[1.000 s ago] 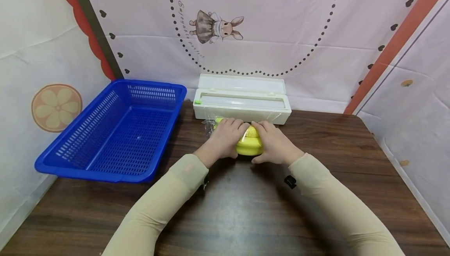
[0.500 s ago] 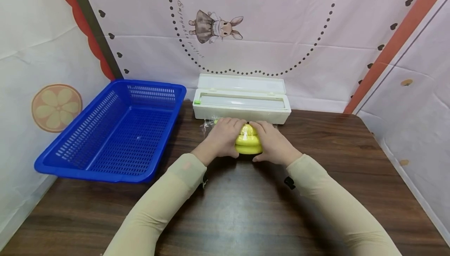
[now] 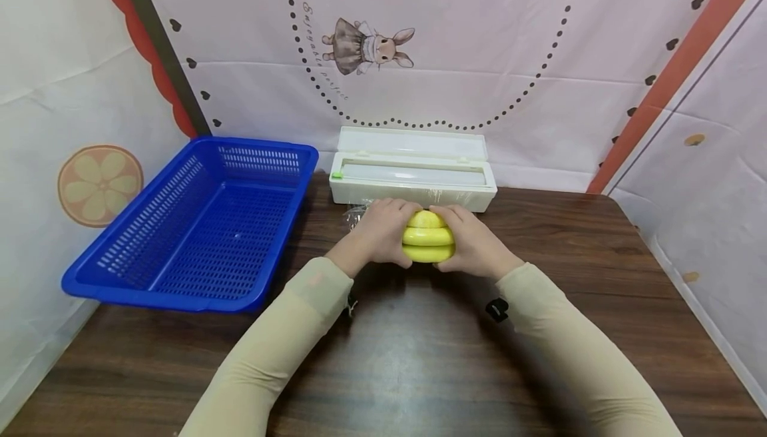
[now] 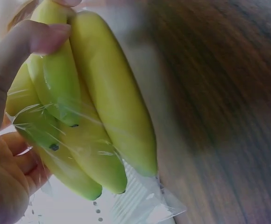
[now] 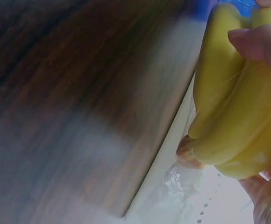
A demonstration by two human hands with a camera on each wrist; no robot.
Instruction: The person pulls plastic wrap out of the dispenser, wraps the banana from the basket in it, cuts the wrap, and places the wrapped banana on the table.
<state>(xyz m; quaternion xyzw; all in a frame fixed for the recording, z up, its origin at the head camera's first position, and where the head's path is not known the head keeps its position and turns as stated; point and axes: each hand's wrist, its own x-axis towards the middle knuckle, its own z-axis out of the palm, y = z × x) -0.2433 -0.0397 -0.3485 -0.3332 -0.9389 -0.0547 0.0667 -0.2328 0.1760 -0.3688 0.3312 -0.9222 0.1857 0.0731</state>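
Two grips (image 3: 381,232) (image 3: 470,240) hold smooth, curved bananas (image 4: 114,93) in crinkled clear film (image 4: 166,204).

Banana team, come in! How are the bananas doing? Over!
Left grip, right grip: both holding bananas. Clear film over bananas. Box close beyond, possible bump going forward. Basket apart, to the left.

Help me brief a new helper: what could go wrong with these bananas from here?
Loose clear film sticks out past the tips of the bananas, so it might snag or peel back. They are held between the left hand and right hand, so they could slip if one lets go. The white box stands just behind with its lid open, and might get knocked.
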